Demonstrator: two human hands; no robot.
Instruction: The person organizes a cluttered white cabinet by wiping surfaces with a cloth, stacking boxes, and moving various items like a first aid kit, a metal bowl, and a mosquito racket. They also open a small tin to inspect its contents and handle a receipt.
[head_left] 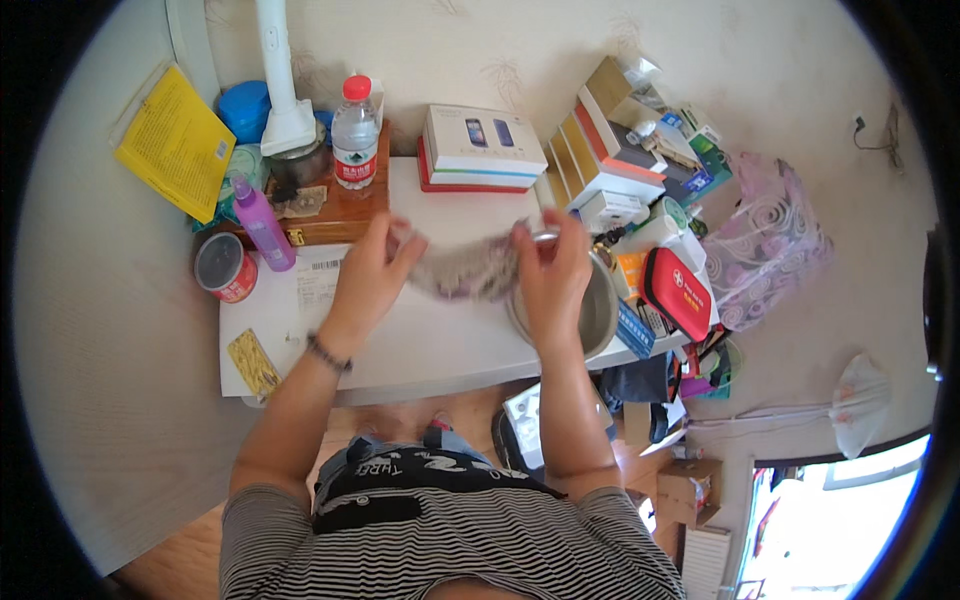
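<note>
Over the surface [440, 345], behind its front edge, left hand [385, 265] and right hand [556, 268] pinch opposite ends of a blurred cloth [465, 272], probably light, limp, best held there.

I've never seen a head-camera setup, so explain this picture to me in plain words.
There's no machine here, just a person's bare hands. A wide fisheye camera on the person's head looks down, which is why straight edges bend near the rim. The left hand and right hand hold a blurred, patterned strip, apparently cloth, above a white table. A round bowl is partly hidden by the right arm. Also there: a red-capped bottle, a purple bottle, a white box and a red case.
</note>
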